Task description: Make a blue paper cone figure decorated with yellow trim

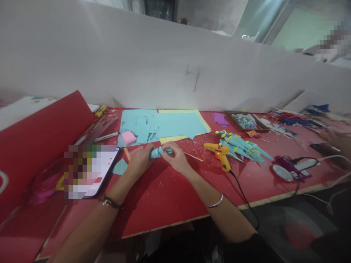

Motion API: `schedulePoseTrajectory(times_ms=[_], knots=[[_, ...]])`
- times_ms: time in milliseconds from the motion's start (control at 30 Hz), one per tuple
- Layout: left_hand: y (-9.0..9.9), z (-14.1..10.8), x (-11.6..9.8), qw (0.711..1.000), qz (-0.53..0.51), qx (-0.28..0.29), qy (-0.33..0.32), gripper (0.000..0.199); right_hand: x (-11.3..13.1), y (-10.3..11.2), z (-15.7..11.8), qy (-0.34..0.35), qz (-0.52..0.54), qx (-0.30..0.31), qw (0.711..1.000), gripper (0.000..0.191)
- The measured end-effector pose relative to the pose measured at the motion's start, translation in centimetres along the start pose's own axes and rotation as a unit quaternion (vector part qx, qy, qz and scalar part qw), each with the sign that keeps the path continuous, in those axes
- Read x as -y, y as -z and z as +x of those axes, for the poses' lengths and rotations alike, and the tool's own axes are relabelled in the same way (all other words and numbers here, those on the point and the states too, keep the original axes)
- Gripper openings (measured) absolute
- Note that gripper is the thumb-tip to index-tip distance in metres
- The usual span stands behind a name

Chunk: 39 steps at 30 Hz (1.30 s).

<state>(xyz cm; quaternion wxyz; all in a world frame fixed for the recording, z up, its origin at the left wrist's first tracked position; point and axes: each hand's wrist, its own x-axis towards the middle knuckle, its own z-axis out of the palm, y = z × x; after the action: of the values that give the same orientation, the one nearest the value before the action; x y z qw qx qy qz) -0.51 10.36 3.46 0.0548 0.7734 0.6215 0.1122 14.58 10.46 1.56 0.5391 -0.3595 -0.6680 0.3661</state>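
Note:
Between my two hands, above the red table [161, 197], is a rolled piece of light blue paper [156, 152]. My left hand [142, 157] has its fingers closed around the roll's left end. At the other end, my right hand [175, 155] pinches the paper between thumb and fingers. Behind the hands lie light blue paper sheets [178, 124] with a pink sticky-note block [128, 137] on their left corner. A thin wooden stick [193, 157] rests just right of my right hand. Farther right is a yellow glue gun [219, 151] with an orange light.
Blue paper cones with yellow trim [244, 146] lie beyond the glue gun. A tray of scraps [245, 121] stands at the back. On the left are a tablet [97, 175] and a red board [46, 135]. The glue gun's black cord [242, 193] hangs over the front edge.

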Motion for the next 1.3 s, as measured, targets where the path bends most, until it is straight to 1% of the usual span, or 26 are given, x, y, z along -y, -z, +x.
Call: schedulePoseTrajectory(times_ms=[167,300,433,500,600,700,867,1067,1167,1300], knots=[[0.2,-0.2,-0.4,1.000,0.007,-0.004,0.011,0.023,0.6,0.1,-0.1,0.030,-0.040,0.001,0.999,0.002],[0.2,-0.3,-0.4,1.000,-0.006,-0.005,0.016,0.021,1.0,0.1,-0.2,0.057,-0.054,0.001,0.997,0.011],[-0.1,-0.1,-0.1,1.000,-0.015,-0.002,0.021,0.021,1.0,0.2,-0.2,0.081,-0.069,0.010,0.994,0.004],[-0.3,0.1,0.0,0.999,-0.013,-0.001,0.030,0.021,1.0,0.2,-0.2,0.081,-0.071,0.008,0.994,0.003],[-0.4,0.2,0.2,0.999,-0.016,0.003,0.031,0.020,1.1,0.3,-0.2,0.083,-0.071,0.010,0.994,0.007],[-0.4,0.2,0.2,1.000,-0.019,0.004,0.024,0.019,1.1,0.4,-0.3,0.093,-0.078,0.027,0.992,0.010],[-0.4,0.0,0.4,1.000,-0.009,-0.011,0.009,0.017,0.9,0.4,-0.3,0.105,-0.086,0.046,0.990,0.010],[-0.7,0.1,0.8,1.000,0.009,-0.008,-0.003,0.019,0.5,0.6,-0.1,0.099,-0.097,0.072,0.988,0.010],[-0.5,0.1,0.6,1.000,0.013,0.007,0.001,0.020,0.6,0.6,-0.1,0.092,-0.106,0.081,0.987,0.012],[0.1,-0.1,-0.3,0.999,0.026,0.020,0.021,0.023,0.9,0.6,-0.1,0.099,-0.100,0.072,0.987,0.015]])
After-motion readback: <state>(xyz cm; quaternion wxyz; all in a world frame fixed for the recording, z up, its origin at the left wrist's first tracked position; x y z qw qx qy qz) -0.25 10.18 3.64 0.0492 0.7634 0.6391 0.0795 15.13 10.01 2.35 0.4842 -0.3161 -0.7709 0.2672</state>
